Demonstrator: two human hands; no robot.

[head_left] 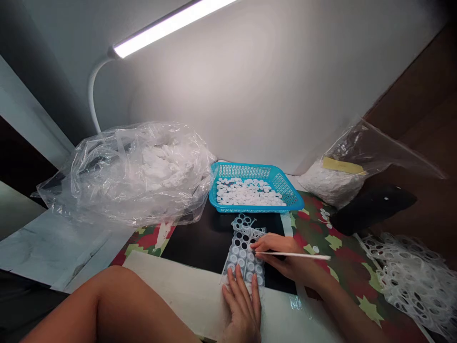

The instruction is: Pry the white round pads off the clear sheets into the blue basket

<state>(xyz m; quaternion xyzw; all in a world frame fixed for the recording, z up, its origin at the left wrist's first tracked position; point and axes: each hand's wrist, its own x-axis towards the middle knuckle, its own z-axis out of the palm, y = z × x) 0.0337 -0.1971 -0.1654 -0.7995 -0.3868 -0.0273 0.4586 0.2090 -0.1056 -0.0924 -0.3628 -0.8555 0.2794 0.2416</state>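
Note:
A translucent plastic sheet [240, 261] with rows of round white discs lies on a black mat [196, 243]. Toward its far end the circles look dark and open, and the sheet's edge there curls loosely. My left hand [243, 305] rests flat on the near end, fingers stretched out over the discs. Over the sheet's right side, the fingers of my right hand [282, 257] are pinched together. A thin pale stick [303, 256] passes through them and points off to the right; its working tip is hidden by the fingers.
A blue basket [255, 208] of loose white discs stands behind the mat. Left of it sits a large clear bag [143, 176] of white material. At right are a filled plastic bag [328, 183], a black object [374, 207] and a heap of ring-holed scraps [414, 281]. A lamp [171, 28] shines above.

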